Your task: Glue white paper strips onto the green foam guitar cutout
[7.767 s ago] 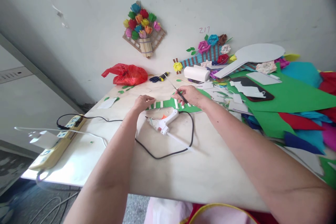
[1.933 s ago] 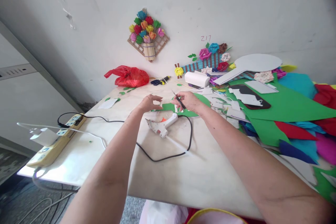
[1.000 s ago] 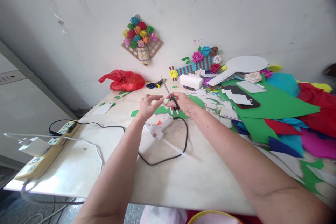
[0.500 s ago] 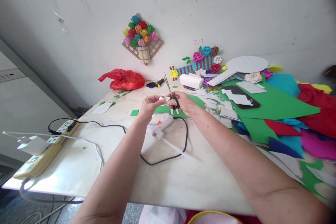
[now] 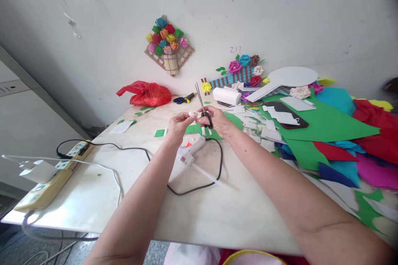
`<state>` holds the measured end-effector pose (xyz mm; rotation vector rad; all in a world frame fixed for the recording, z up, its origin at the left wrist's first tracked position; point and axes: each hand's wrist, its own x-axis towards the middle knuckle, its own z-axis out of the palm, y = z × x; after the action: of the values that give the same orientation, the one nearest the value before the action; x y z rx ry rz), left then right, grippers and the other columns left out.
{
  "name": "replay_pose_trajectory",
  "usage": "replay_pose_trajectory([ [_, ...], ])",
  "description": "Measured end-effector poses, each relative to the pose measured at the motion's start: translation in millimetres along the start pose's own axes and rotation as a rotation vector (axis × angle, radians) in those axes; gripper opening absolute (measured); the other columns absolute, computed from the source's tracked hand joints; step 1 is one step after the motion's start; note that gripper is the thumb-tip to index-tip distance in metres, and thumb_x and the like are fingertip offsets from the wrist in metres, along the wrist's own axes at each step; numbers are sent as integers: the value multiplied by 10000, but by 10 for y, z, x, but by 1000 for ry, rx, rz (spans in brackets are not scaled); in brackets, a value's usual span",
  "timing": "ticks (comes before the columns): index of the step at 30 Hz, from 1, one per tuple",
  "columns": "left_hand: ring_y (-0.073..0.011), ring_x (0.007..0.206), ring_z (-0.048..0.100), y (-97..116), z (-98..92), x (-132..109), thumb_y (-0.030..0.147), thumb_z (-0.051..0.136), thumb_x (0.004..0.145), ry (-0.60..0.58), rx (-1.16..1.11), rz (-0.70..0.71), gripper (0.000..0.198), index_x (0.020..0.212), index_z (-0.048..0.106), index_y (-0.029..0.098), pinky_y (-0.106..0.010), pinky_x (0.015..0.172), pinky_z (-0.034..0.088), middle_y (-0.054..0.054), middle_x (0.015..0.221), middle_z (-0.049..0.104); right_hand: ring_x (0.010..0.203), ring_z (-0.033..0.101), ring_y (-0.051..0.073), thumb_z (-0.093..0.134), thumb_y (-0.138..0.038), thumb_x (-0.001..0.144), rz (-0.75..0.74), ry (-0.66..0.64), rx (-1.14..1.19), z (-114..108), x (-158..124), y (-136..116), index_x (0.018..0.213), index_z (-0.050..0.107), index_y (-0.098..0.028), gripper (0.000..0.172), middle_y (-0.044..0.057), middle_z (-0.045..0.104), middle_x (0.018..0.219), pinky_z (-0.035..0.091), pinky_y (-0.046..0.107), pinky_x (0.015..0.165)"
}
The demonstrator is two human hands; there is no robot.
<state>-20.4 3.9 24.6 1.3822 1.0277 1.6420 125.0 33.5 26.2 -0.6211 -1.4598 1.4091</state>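
My left hand (image 5: 179, 124) is closed in a pinch on a small white piece (image 5: 191, 114), which looks like paper. Close beside it, my right hand (image 5: 215, 119) grips black-handled scissors (image 5: 206, 119), their blades pointing up and away from me. Below both hands a white hot glue gun (image 5: 186, 155) lies on the table, a glue stick poking out of its back. Under and behind the hands is a green cut-out shape (image 5: 233, 121) with small white strips on it, partly covered by my hands.
A yellow power strip (image 5: 52, 176) with plugs sits at the left edge; the glue gun's black cord (image 5: 177, 193) loops over the table (image 5: 199, 219). Paper scraps, a phone (image 5: 300, 119) and coloured sheets (image 5: 336, 120) crowd the right. A red plastic bag (image 5: 149, 94) and pliers-like tool (image 5: 184, 98) lie behind.
The hands have drawn slightly apart at the fingertips, and the white piece shows more clearly in the left pinch. The scissors have tilted a little; the glue gun stays put.
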Motion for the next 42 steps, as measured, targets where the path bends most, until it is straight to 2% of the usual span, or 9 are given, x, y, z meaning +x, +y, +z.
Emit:
replay_pose_trajectory([
  [4,-136,675,578,18,16,-11,352,746,563,2,9,24,219,644,652,172,-275,719,427,4,654,648,511,561,85,745,-227,535,-19,-32,7,-32,9,4,905,536,-178,428,-48,610,609,437,201,513],
  [9,-116,620,566,-11,-60,0,322,733,580,-25,-23,-53,200,641,637,157,-259,679,433,4,620,626,481,538,77,752,-251,527,-41,-31,-1,-50,27,-3,916,540,-175,450,-62,586,581,401,190,483],
  [17,-116,606,586,80,-198,-19,296,763,573,-242,-135,-303,225,666,628,142,-268,656,461,-26,624,638,462,525,77,748,-245,530,-13,-11,-70,-33,-8,-59,899,548,-170,427,-66,566,538,380,177,441],
  [21,-115,602,586,62,-240,-8,282,757,591,-255,-145,-316,212,666,626,133,-274,667,467,-30,617,633,465,539,77,740,-266,559,-6,-35,-82,-24,-23,-90,897,542,-169,403,-60,568,534,368,162,422],
  [26,-103,594,582,26,-283,4,260,748,606,-257,-218,-355,194,699,636,132,-271,674,470,-25,621,629,455,568,93,693,-340,630,37,10,-68,-53,-23,-132,879,508,-163,357,1,632,611,234,140,323],
  [33,-92,547,565,18,-293,0,231,736,626,-325,-184,-377,166,681,627,119,-240,620,463,-20,588,614,422,554,89,708,-258,601,116,-51,-77,-27,-46,-140,833,526,-160,311,-32,588,513,245,132,319],
  [37,-95,569,570,38,-232,-21,226,730,633,-296,-248,-342,174,715,636,105,-242,647,477,-24,596,614,415,534,79,726,-211,551,75,-74,-24,13,-35,-122,829,529,-156,345,-66,558,485,391,167,408],
  [40,-96,601,575,27,-147,-34,220,734,623,-205,-376,-312,193,753,641,111,-286,740,492,-9,616,609,420,532,73,737,-214,527,2,26,-11,61,-22,-110,833,531,-156,373,-78,553,501,401,173,426],
  [42,-88,589,566,-2,-89,-35,216,743,607,-134,-413,-316,183,711,629,117,-295,751,493,3,608,599,417,525,71,742,-219,513,-20,100,-14,103,-18,-100,833,525,-157,392,-83,549,507,396,176,423],
])
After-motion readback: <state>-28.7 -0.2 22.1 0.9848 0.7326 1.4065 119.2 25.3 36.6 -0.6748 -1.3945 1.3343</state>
